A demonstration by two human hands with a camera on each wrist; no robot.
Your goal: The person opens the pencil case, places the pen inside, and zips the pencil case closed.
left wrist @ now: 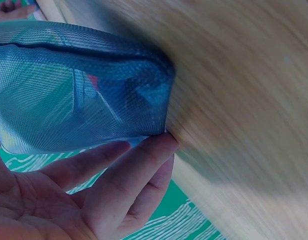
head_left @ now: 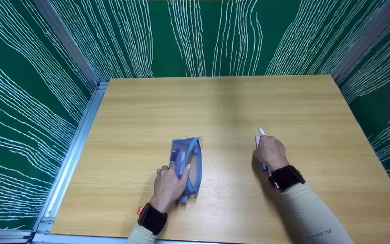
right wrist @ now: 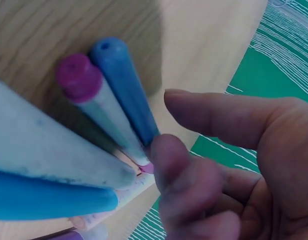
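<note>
Green walls (head_left: 161, 40), streaked white, round a wooden surface (head_left: 147, 112). Blue mesh pouch (head_left: 195, 162) on it, lower centre of the head view, contents dimly visible through the mesh. Left hand (head_left: 168, 184) at its near left side, grip clamped on the pouch, thumb over the front. Right hand (head_left: 272, 152), right of centre, over several pens (right wrist: 125, 90); digits apart at the tips, cannot tell whether grip clamps any.
</note>
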